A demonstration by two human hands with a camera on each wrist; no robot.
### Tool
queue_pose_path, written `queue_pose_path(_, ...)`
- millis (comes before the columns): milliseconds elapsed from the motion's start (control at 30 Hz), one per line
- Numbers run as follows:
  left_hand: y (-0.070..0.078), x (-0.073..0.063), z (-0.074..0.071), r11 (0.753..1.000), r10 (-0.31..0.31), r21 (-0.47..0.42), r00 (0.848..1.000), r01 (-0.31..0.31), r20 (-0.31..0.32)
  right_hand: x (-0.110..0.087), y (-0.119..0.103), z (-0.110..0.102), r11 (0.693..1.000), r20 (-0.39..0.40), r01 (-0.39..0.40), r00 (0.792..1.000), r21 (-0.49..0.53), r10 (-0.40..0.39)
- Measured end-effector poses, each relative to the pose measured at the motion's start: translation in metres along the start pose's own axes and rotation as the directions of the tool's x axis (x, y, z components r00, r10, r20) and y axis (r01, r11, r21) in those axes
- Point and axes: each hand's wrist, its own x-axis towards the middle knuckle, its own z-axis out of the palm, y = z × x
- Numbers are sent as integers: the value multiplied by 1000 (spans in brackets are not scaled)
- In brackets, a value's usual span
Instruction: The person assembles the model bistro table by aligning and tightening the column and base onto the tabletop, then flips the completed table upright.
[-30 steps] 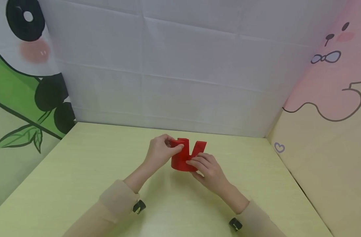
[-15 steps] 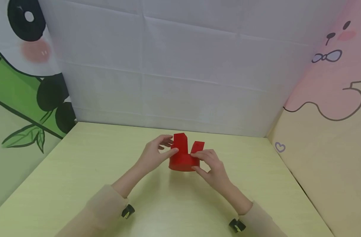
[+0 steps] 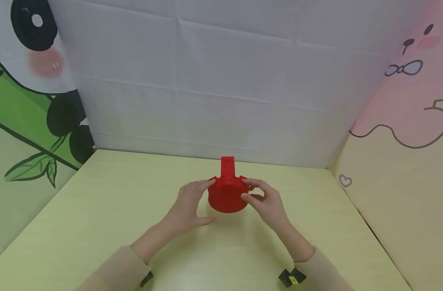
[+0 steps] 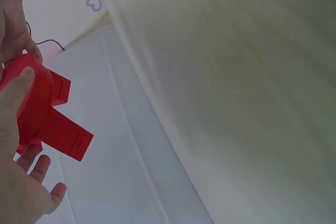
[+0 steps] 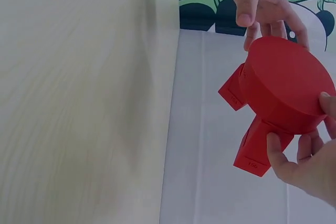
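Note:
A red, drum-shaped piece [image 3: 227, 198] with several square-ended blocks sticking out behind is held up over the table, its flat round face tilted towards me. My right hand [image 3: 270, 204] pinches its right rim between thumb and fingers; the right wrist view shows the fingers of that hand [image 5: 299, 169] reaching a block. On the opposite side, my left hand [image 3: 186, 206] is spread, its fingertips at the piece's upper left and its thumb apart below. Small marks on the blocks' ends [image 4: 71, 140] are too small to read surely.
A pale yellow table [image 3: 116, 210] lies beneath, backed by a creased white cloth wall [image 3: 225, 81]. Side panels carry a panda drawing [image 3: 43, 60] on the left and a pink animal drawing [image 3: 403, 93] on the right. A small dark device sits at each wrist.
The red piece has turned: its round face now points at me, and one block stands up at its back. My left hand has loosened from a block and spread; my right hand stays on the rim.

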Motion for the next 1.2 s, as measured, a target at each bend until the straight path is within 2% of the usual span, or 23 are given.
queue_pose_path(133,0,-1,6,999,31,27,998,-30,-59,2,0,0,996,5,-78,997,40,78)
queue_pose_path(267,1,1,8,997,60,45,992,-55,-112,3,1,2,978,39,-150,989,142,146)
queue_pose_path(333,1,2,8,997,68,49,990,-63,-122,3,2,3,966,64,-179,983,189,169)
queue_pose_path(433,0,2,7,997,68,45,989,-62,-131,3,3,3,959,107,-201,977,202,183)
queue_pose_path(567,-3,3,5,1000,18,-16,993,-20,-117,5,6,0,965,211,-203,963,165,167)
queue_pose_path(633,-6,3,4,997,-33,-76,995,26,-91,7,7,-3,973,272,-191,951,131,150)
queue_pose_path(733,-9,4,3,980,-119,-166,992,112,-31,9,10,-7,983,348,-162,929,89,122)
queue_pose_path(833,-14,6,2,955,-191,-226,981,193,27,12,15,-9,993,375,-113,923,45,88)
queue_pose_path(933,-19,9,4,937,-233,-252,970,244,73,15,23,-7,997,354,-76,932,-23,79)
queue_pose_path(1033,-25,11,7,911,-281,-277,952,305,122,19,30,-5,992,321,-72,942,-102,101)
queue_pose_path(1100,-28,13,10,886,-326,-291,931,361,163,22,36,-4,986,309,-72,944,-148,115)
queue_pose_path(1200,-34,16,16,850,-393,-283,892,445,221,28,47,-4,977,308,-63,943,-205,125)
